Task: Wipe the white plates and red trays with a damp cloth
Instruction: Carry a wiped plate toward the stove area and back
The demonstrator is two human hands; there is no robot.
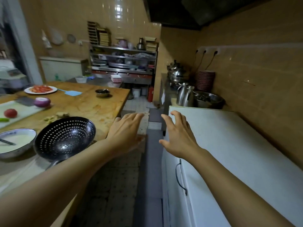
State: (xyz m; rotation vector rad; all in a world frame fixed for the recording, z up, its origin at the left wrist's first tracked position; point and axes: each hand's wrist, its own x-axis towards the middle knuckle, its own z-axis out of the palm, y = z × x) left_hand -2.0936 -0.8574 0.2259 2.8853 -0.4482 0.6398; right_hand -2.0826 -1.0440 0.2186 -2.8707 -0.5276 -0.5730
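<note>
1. Two bare hands reach forward over the aisle, both released and grasping nothing: the left hand (126,130) hangs with fingers relaxed past the near right corner of the wooden table (91,105), the right hand (177,135) spreads its fingers just right of that corner, over the edge of the white chest freezer (229,141)
2. On the table's near end sits a black perforated strainer (65,136), tilted, with a white bowl of pale liquid (15,141) touching its left side
3. Further along the table's left side lies a white cutting board (23,110) carrying a tomato (10,113), half a purple onion (42,102) and a cleaver (26,101)
4. Toward the table's far end stand a small metal bowl (102,92), a blue fly swatter (72,92) and one white plate (41,89) holding red food
5. Beyond the table's far right corner, a stack of red trays (116,78) rests on the steel counter under the shelves (123,59)
6. Across the aisle from the table, past the freezer, stand a steel kettle (185,95), a steel basin (208,99) and a tall stack of red-rimmed plates (205,80) against the wall; no cloth can be made out
</note>
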